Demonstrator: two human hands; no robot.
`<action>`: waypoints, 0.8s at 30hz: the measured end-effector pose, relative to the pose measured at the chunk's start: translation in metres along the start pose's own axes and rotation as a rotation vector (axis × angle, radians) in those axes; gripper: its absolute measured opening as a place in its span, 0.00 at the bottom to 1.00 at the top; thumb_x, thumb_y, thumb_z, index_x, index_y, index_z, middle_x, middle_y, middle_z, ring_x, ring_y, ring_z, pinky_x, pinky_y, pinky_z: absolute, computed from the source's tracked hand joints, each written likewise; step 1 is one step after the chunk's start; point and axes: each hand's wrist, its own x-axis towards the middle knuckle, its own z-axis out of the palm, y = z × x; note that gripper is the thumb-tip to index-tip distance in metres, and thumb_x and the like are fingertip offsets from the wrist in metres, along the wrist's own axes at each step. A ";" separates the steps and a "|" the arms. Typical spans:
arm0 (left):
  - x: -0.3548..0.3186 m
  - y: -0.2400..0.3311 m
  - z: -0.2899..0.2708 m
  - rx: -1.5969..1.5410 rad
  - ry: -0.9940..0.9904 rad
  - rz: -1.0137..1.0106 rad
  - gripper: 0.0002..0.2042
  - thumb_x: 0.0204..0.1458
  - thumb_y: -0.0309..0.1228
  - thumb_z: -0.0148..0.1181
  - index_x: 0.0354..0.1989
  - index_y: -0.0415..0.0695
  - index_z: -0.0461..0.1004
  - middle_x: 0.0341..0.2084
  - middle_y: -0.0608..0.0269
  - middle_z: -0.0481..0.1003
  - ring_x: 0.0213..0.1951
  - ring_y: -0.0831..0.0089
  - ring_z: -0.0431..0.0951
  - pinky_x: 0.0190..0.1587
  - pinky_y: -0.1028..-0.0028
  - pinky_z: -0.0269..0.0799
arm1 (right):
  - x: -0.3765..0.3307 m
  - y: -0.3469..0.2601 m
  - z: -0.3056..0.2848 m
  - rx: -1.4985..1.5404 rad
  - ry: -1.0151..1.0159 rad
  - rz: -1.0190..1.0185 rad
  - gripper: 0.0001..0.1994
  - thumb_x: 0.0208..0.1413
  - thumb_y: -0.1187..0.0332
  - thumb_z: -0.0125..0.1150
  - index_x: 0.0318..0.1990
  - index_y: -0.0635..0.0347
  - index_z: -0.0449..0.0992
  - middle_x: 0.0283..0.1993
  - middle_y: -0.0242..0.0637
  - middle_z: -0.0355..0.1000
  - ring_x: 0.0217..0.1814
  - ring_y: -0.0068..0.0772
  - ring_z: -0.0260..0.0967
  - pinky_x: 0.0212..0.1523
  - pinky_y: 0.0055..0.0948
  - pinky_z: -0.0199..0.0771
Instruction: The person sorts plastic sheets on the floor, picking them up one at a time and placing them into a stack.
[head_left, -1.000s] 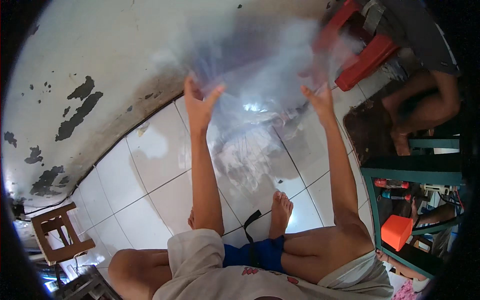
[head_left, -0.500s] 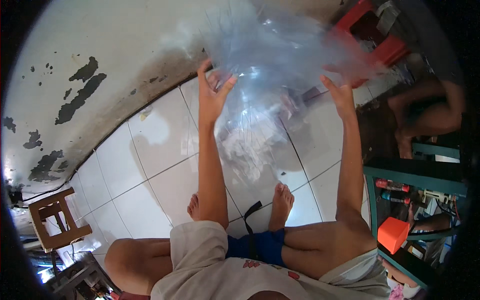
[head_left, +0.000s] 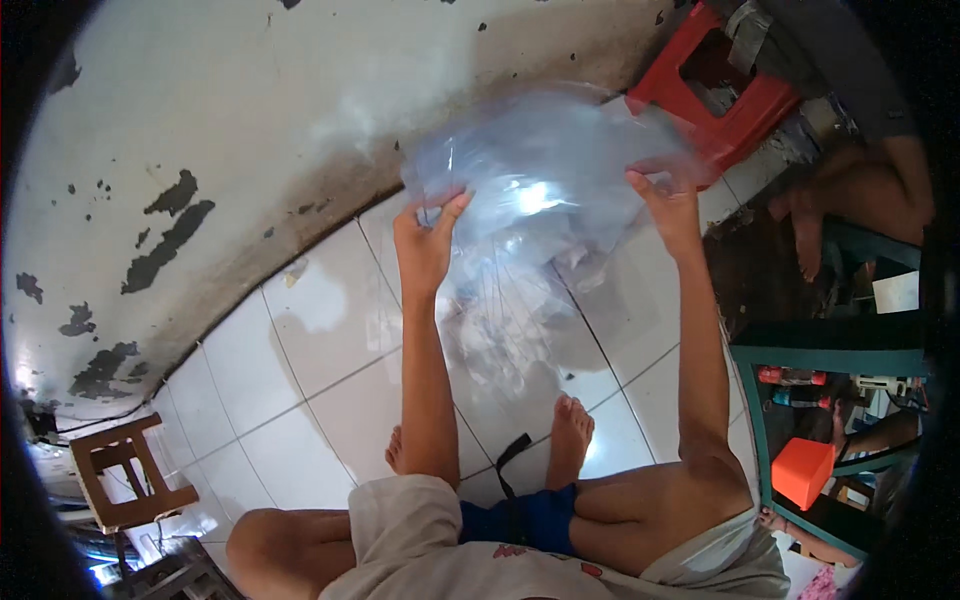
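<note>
A large clear plastic bag (head_left: 545, 150) is spread out in front of me, partly blurred by motion. Its left side is pinched between the thumb and fingers of my left hand (head_left: 424, 242). My right hand (head_left: 672, 208) grips the opposite side in the same way, with the fingertips partly behind the film. Both arms reach forward over the floor. Below the bag, crumpled clear plastic (head_left: 500, 335) lies on the white tiles, beyond my bare feet; I cannot tell whether it joins the held bag.
A peeling wall (head_left: 230, 130) runs along the left and far side. At far right is a red plastic stool (head_left: 738, 128), near another person's legs (head_left: 860, 195). A green frame (head_left: 830, 345) and an orange box (head_left: 802, 472) are at right. A wooden stool (head_left: 150, 507) stands left.
The bag has come lower and nearer to me, and its outline is less smeared. Both hands have drawn back a little, still gripping its sides.
</note>
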 end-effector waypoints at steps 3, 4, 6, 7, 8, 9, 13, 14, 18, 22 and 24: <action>0.000 -0.020 0.001 -0.048 -0.113 -0.029 0.16 0.48 0.30 0.67 0.42 0.33 0.74 0.38 0.56 0.78 0.41 0.72 0.76 0.47 0.75 0.69 | 0.000 0.014 -0.004 0.089 -0.021 -0.016 0.15 0.49 0.70 0.68 0.45 0.60 0.74 0.43 0.33 0.74 0.48 0.22 0.66 0.47 0.25 0.68; -0.002 -0.035 0.004 -0.049 -0.181 -0.023 0.18 0.48 0.29 0.67 0.45 0.34 0.72 0.39 0.57 0.78 0.41 0.72 0.75 0.48 0.75 0.69 | -0.003 0.025 -0.003 0.161 -0.059 -0.025 0.16 0.48 0.72 0.68 0.46 0.60 0.74 0.43 0.33 0.74 0.50 0.22 0.66 0.47 0.25 0.69; -0.013 -0.085 0.016 -0.082 -0.189 -0.095 0.18 0.48 0.28 0.66 0.47 0.35 0.71 0.40 0.58 0.77 0.42 0.72 0.75 0.48 0.75 0.69 | -0.015 0.055 0.011 0.252 -0.046 0.095 0.16 0.48 0.74 0.67 0.46 0.60 0.74 0.44 0.33 0.74 0.50 0.22 0.66 0.47 0.25 0.69; -0.018 -0.113 0.014 -0.106 -0.185 -0.169 0.19 0.48 0.27 0.65 0.48 0.36 0.70 0.41 0.58 0.77 0.43 0.73 0.75 0.49 0.75 0.68 | -0.018 0.067 0.024 0.352 -0.045 0.215 0.17 0.48 0.76 0.66 0.47 0.61 0.73 0.45 0.32 0.74 0.51 0.22 0.66 0.48 0.24 0.69; -0.022 -0.137 0.013 -0.196 -0.209 -0.071 0.16 0.49 0.25 0.63 0.46 0.36 0.72 0.43 0.59 0.75 0.43 0.73 0.75 0.49 0.74 0.68 | -0.015 0.072 0.029 0.358 -0.046 0.205 0.17 0.48 0.76 0.66 0.47 0.61 0.73 0.45 0.32 0.74 0.51 0.22 0.66 0.48 0.24 0.69; -0.022 -0.151 0.012 -0.288 -0.201 -0.048 0.14 0.49 0.27 0.64 0.44 0.37 0.74 0.41 0.59 0.76 0.42 0.73 0.75 0.47 0.75 0.69 | -0.014 0.078 0.034 0.338 -0.105 0.174 0.18 0.49 0.73 0.67 0.48 0.62 0.73 0.46 0.33 0.73 0.49 0.21 0.67 0.48 0.23 0.69; -0.017 -0.093 0.035 0.018 -0.060 -0.145 0.13 0.48 0.30 0.65 0.39 0.35 0.77 0.36 0.59 0.78 0.40 0.73 0.76 0.43 0.75 0.70 | -0.008 0.056 0.013 -0.142 -0.001 0.167 0.13 0.49 0.68 0.68 0.41 0.64 0.76 0.47 0.35 0.74 0.47 0.22 0.68 0.49 0.22 0.68; -0.010 -0.074 0.033 0.023 -0.057 -0.149 0.13 0.48 0.30 0.65 0.39 0.35 0.77 0.36 0.59 0.78 0.40 0.73 0.76 0.43 0.75 0.70 | -0.002 0.041 0.013 -0.138 -0.006 0.171 0.13 0.49 0.68 0.68 0.41 0.64 0.76 0.47 0.35 0.74 0.47 0.22 0.68 0.49 0.22 0.68; 0.009 -0.023 0.012 -0.006 0.076 -0.059 0.13 0.46 0.32 0.68 0.35 0.34 0.77 0.33 0.59 0.79 0.39 0.75 0.75 0.45 0.76 0.68 | 0.011 -0.026 -0.001 0.067 0.075 0.009 0.11 0.48 0.68 0.69 0.38 0.61 0.78 0.39 0.32 0.76 0.46 0.21 0.68 0.48 0.23 0.67; -0.008 -0.034 0.007 -0.030 0.059 -0.154 0.13 0.46 0.34 0.69 0.30 0.36 0.76 0.36 0.56 0.79 0.39 0.74 0.76 0.46 0.75 0.68 | 0.013 0.012 -0.007 0.153 0.026 -0.170 0.13 0.50 0.69 0.68 0.42 0.63 0.76 0.44 0.32 0.74 0.49 0.21 0.67 0.51 0.25 0.65; -0.026 -0.100 0.009 0.014 0.037 -0.163 0.13 0.46 0.35 0.69 0.32 0.36 0.77 0.35 0.58 0.79 0.39 0.74 0.76 0.46 0.75 0.68 | 0.000 0.079 0.015 0.221 -0.036 -0.042 0.18 0.50 0.68 0.68 0.47 0.62 0.73 0.49 0.34 0.72 0.53 0.24 0.64 0.53 0.26 0.63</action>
